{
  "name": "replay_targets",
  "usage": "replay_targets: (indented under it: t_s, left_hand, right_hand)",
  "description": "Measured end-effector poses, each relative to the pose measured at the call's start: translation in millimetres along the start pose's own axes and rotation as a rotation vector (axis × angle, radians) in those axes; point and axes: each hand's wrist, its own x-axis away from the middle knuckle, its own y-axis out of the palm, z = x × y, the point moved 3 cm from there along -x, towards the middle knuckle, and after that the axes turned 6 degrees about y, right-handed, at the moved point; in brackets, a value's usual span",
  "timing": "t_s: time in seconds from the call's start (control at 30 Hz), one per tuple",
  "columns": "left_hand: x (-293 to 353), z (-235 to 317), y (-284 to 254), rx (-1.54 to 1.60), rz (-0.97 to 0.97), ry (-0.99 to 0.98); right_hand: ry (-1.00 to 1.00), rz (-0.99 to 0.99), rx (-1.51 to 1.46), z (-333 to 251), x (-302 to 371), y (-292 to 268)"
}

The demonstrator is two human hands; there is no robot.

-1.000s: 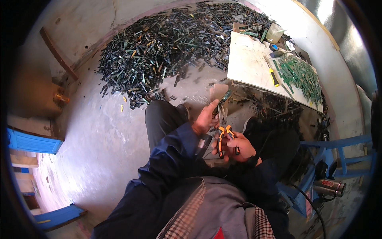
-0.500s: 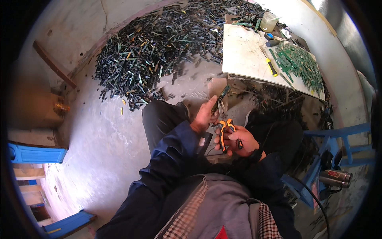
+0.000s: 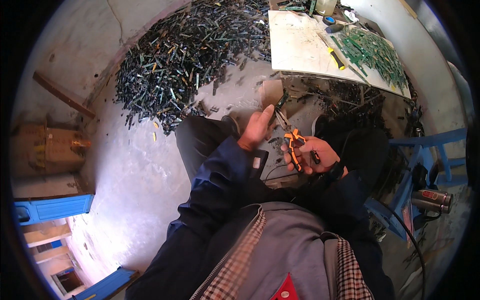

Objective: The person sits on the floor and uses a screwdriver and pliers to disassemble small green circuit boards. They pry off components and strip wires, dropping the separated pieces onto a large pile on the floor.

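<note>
Firstly, pliers [image 3: 290,142], orange and black: located on the near side of the white board [image 3: 300,50], clasped by the right hand [image 3: 322,152], whose fingers are curled about the handles. The handles are spread apart; how far the jaws are parted cannot be told. The long axis is slanted, with the tips directed towards the board and slightly leftward. Strip [image 3: 281,101], narrow, dark and green: gripped by the left hand [image 3: 256,129], also on the board's near side; its long axis is tilted rightward towards the board. The plier tips are set close beside the strip; whether contact is made cannot be told. Heap [image 3: 195,55] of dark strips: spread left of the board. Green pieces [image 3: 377,55] and yellow-handled tool [image 3: 336,59]: laid on the board. Metal flask [image 3: 432,201]: placed at the board's near side, farther right.
</note>
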Motion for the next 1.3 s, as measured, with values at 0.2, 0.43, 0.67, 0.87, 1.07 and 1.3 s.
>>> replay_targets:
  t_s: [0.2, 0.43, 0.67, 0.87, 1.07, 1.3]
  left_hand:
    - [3, -6, 6, 0.173, -0.024, -0.196]
    - [5, -2, 8, 0.203, -0.063, -0.155]
    - [7, 4, 12, 0.138, -0.015, -0.092]
    - [6, 5, 12, 0.301, -0.085, -0.184]
    - [7, 8, 13, 0.292, -0.028, -0.246]
    - [8, 5, 14, 0.250, -0.061, -0.146]
  right_hand:
    - [0.008, -0.063, -0.108, 8, -1, -13]
    - [-0.047, 0.014, -0.076, 8, 2, -7]
    - [-0.072, -0.038, -0.120, 10, 2, -7]
    - [-0.076, -0.031, -0.110, 9, 3, -3]
    - [-0.071, -0.034, -0.103, 11, -1, -6]
    - [-0.037, -0.014, -0.281, 19, -1, -7]
